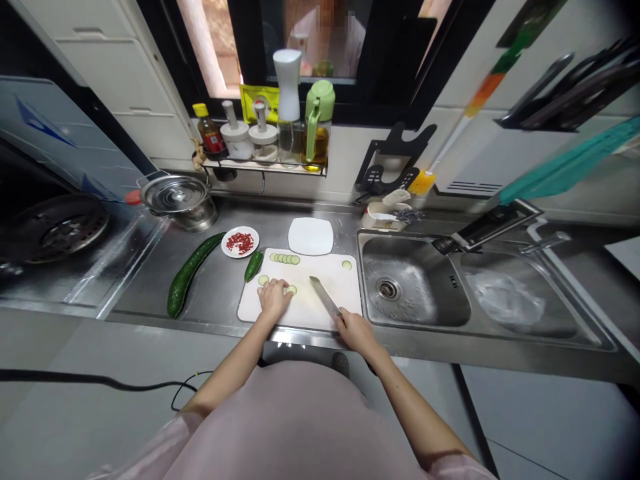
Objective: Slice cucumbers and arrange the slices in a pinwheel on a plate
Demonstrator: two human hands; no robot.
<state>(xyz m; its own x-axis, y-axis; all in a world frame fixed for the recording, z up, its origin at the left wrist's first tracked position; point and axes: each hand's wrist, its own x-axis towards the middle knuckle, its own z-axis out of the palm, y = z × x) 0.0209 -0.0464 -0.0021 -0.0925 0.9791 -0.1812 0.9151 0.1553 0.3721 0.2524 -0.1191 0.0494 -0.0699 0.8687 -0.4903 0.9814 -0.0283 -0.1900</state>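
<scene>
My right hand (356,331) grips a kitchen knife (325,295) by its handle, the blade pointing up and left over a white cutting board (320,313). On the board's left side, my left hand (275,297) has its fingers bent down and closed around cucumber slices, partly hidden beneath them. One pale cucumber slice (292,290) shows beside the thumb, another round slice (263,280) by the fingers. Farther back lies a neat overlapping row of cucumber slices (285,259). A lone slice (347,265) rests near the right corner. A cut cucumber piece (253,266) lies at the board's left edge.
Left of the board are a long whole cucumber (193,275) and a small plate (227,249) of chopped red pieces. An empty white plate (311,236) touches the back of the board. A lidded steel pot (195,212) stands back left; a sink (415,310) adjoins on the right.
</scene>
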